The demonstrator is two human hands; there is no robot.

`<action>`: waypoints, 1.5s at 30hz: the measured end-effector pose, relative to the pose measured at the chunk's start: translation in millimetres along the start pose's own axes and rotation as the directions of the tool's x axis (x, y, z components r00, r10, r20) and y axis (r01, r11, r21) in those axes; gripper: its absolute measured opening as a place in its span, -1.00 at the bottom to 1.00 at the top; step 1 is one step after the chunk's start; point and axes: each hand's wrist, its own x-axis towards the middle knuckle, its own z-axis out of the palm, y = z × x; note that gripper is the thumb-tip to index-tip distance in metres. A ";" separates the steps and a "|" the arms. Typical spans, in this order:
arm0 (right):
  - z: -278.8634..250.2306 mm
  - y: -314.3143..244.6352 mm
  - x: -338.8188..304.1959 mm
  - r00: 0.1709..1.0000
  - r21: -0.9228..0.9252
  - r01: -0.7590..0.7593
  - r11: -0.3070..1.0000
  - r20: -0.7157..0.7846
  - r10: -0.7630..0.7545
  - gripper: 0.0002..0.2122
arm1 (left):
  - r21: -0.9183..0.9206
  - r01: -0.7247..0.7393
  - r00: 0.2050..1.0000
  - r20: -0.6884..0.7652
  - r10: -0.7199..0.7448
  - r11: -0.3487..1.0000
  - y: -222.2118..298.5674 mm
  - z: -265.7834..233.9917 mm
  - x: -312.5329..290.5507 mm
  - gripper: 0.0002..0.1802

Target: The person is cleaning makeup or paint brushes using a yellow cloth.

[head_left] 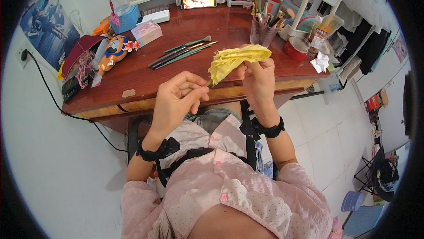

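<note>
A crumpled, ruffled yellow piece (236, 60), thin like paper or cloth, is up above the desk's front edge. My right hand (258, 77) is closed on its right part, the thumb and fingers pinching it from below. My left hand (183, 93) is also closed, with thumb and fingertips together on a thin, brownish, stem-like end (207, 83) at the lower left of the yellow piece. How far that end runs into the left fingers is hidden. Each wrist wears a black band.
Makeup brushes (183, 52) lie on the reddish-brown desk (176, 26). A lit phone (198, 0) stands at the back. A clear brush cup (263, 33) and a red jar (297, 48) stand right; a pink box (147, 33) and orange figure (113, 54) are left.
</note>
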 end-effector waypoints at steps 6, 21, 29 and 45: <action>-0.4 5.0 0.4 0.995 0.137 -0.079 0.987 0.078 0.068 -0.87 | -0.042 0.065 0.987 0.151 -0.058 0.997 -3.6 -8.0 -0.8 -0.86; -1.0 7.7 1.2 0.992 0.031 -0.111 0.993 0.063 0.109 -0.84 | 0.117 -0.021 0.999 0.045 0.016 0.993 -9.3 -2.5 -1.3 -0.82; -0.4 3.9 3.1 0.999 -0.136 -0.027 0.990 -0.033 0.023 -0.85 | 0.165 -0.114 0.989 -0.073 0.127 0.980 -12.6 4.8 2.7 -0.91; 0.6 4.7 1.0 1.000 -0.108 -0.025 0.994 -0.016 0.024 -0.83 | 0.048 0.008 0.999 0.043 -0.010 0.999 -11.7 1.8 3.4 -0.89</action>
